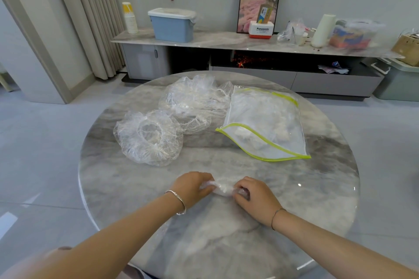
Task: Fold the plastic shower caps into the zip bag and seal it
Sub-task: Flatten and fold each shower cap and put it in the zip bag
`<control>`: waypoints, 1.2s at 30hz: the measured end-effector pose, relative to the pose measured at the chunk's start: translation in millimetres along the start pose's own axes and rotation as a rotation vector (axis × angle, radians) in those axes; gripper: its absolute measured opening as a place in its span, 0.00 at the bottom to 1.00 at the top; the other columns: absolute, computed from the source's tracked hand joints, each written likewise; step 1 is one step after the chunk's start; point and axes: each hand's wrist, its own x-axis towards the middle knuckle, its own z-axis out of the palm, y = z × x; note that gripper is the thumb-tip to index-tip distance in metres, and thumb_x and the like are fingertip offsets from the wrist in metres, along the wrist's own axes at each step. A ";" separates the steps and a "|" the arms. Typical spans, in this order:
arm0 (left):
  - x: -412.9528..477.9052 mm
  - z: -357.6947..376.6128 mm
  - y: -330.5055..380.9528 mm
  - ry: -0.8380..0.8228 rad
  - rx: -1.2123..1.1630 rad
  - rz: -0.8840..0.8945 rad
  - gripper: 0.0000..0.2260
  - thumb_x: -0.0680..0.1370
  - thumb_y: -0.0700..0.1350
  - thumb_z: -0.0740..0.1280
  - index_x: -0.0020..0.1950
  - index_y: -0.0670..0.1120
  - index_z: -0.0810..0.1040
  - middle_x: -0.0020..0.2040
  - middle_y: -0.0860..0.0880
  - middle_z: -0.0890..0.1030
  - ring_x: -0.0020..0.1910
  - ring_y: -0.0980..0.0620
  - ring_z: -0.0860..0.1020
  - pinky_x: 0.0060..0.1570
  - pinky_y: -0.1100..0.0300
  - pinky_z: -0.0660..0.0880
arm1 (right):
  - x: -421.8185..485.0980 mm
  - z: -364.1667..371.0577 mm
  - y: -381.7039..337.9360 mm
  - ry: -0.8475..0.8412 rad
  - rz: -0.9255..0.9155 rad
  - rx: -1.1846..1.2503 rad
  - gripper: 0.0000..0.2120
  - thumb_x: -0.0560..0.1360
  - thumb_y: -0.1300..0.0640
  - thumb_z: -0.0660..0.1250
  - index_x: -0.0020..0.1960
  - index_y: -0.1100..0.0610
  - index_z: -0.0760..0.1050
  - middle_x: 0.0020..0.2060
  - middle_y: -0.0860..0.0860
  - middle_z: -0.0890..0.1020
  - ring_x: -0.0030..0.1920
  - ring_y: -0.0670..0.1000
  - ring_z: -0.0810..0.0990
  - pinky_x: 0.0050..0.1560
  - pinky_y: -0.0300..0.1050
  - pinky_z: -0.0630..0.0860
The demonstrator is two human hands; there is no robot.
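A folded clear shower cap (223,187) lies on the round marble table (317,199) near its front. My left hand (192,187) grips its left end and my right hand (254,195) grips its right end. One loose clear shower cap (148,137) sits puffed up at the left. A pile of more clear caps (195,99) lies behind it. The zip bag (267,120), clear with a yellow-green zip strip, lies at the right with its mouth open toward me and crumpled plastic inside.
Beyond the table stands a long low cabinet (226,39) carrying a blue lidded bin (172,25), a stack of paper cups (130,18), a framed picture (259,2), a paper roll (322,30) and other clutter. Curtains (95,18) hang at the left.
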 end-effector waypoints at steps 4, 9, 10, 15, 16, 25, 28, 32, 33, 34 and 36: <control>-0.7 4.8 -1.8 0.034 -0.292 -0.163 0.10 0.76 0.50 0.67 0.46 0.44 0.79 0.29 0.54 0.72 0.29 0.56 0.69 0.38 0.60 0.68 | 4.7 1.2 3.0 -0.011 0.203 0.205 0.16 0.74 0.59 0.66 0.30 0.50 0.67 0.25 0.43 0.69 0.29 0.41 0.67 0.35 0.35 0.65; 2.9 8.2 2.7 0.040 -0.167 -0.236 0.08 0.75 0.48 0.67 0.53 0.49 0.74 0.37 0.54 0.76 0.39 0.53 0.74 0.43 0.59 0.70 | 11.4 3.1 6.8 0.040 0.318 0.307 0.09 0.73 0.58 0.69 0.36 0.54 0.71 0.25 0.45 0.72 0.28 0.44 0.68 0.36 0.38 0.68; 3.2 8.3 3.2 0.076 -0.096 -0.183 0.11 0.75 0.47 0.67 0.57 0.49 0.74 0.44 0.52 0.78 0.46 0.52 0.76 0.47 0.60 0.70 | 12.4 2.3 7.0 0.057 0.333 0.316 0.10 0.72 0.59 0.70 0.36 0.54 0.70 0.24 0.45 0.72 0.28 0.44 0.68 0.36 0.40 0.68; 2.6 8.3 1.6 0.193 0.308 0.462 0.14 0.73 0.46 0.63 0.58 0.53 0.79 0.58 0.54 0.80 0.55 0.54 0.79 0.51 0.60 0.77 | 19.7 0.9 8.7 0.043 0.387 0.281 0.12 0.70 0.57 0.73 0.36 0.52 0.70 0.23 0.46 0.73 0.26 0.44 0.68 0.32 0.40 0.65; -0.5 9.4 -0.1 0.136 0.363 0.485 0.16 0.77 0.49 0.57 0.59 0.53 0.79 0.60 0.54 0.80 0.56 0.55 0.79 0.53 0.60 0.76 | 21.1 0.8 8.7 0.038 0.398 0.271 0.12 0.69 0.57 0.73 0.36 0.52 0.70 0.23 0.46 0.73 0.26 0.44 0.69 0.33 0.40 0.66; -9.7 4.3 0.0 -0.172 0.483 0.311 0.31 0.80 0.60 0.35 0.68 0.53 0.72 0.70 0.50 0.70 0.67 0.50 0.72 0.66 0.50 0.67 | 23.9 -23.6 23.0 -0.002 0.543 0.292 0.14 0.67 0.60 0.76 0.35 0.56 0.69 0.25 0.51 0.79 0.22 0.48 0.75 0.30 0.41 0.73; -7.6 6.5 1.9 -0.199 0.423 0.274 0.38 0.72 0.67 0.32 0.74 0.56 0.63 0.76 0.49 0.60 0.75 0.48 0.58 0.73 0.51 0.47 | 20.5 -29.8 25.4 0.033 0.531 0.264 0.11 0.69 0.63 0.72 0.36 0.55 0.71 0.27 0.49 0.78 0.22 0.44 0.74 0.34 0.43 0.74; -7.5 -2.2 9.5 -0.136 0.358 0.213 0.39 0.70 0.70 0.34 0.73 0.55 0.62 0.70 0.51 0.69 0.68 0.50 0.66 0.70 0.58 0.54 | 12.4 -35.6 11.6 0.244 0.285 0.201 0.09 0.71 0.63 0.67 0.39 0.49 0.73 0.34 0.44 0.77 0.31 0.44 0.72 0.40 0.39 0.72; -7.6 -3.6 10.2 -0.125 0.360 0.203 0.39 0.71 0.71 0.35 0.74 0.54 0.62 0.67 0.52 0.70 0.66 0.51 0.67 0.67 0.59 0.57 | 9.4 -37.0 6.8 0.228 0.188 0.152 0.08 0.72 0.62 0.66 0.41 0.49 0.74 0.36 0.43 0.77 0.34 0.44 0.73 0.40 0.39 0.72; -7.8 -5.2 11.4 -0.120 0.352 0.189 0.38 0.71 0.70 0.35 0.73 0.54 0.62 0.66 0.52 0.71 0.64 0.51 0.68 0.64 0.60 0.59 | 6.7 -38.0 2.2 0.188 0.093 0.085 0.07 0.72 0.61 0.66 0.43 0.49 0.75 0.39 0.42 0.77 0.37 0.44 0.73 0.41 0.39 0.72; -8.4 -6.2 12.1 -0.134 0.306 0.153 0.39 0.68 0.66 0.34 0.73 0.55 0.63 0.64 0.52 0.71 0.61 0.52 0.68 0.60 0.60 0.61 | 0.5 -35.2 -2.0 0.087 -0.080 -0.058 0.07 0.72 0.58 0.64 0.48 0.50 0.76 0.45 0.41 0.77 0.45 0.44 0.74 0.46 0.40 0.72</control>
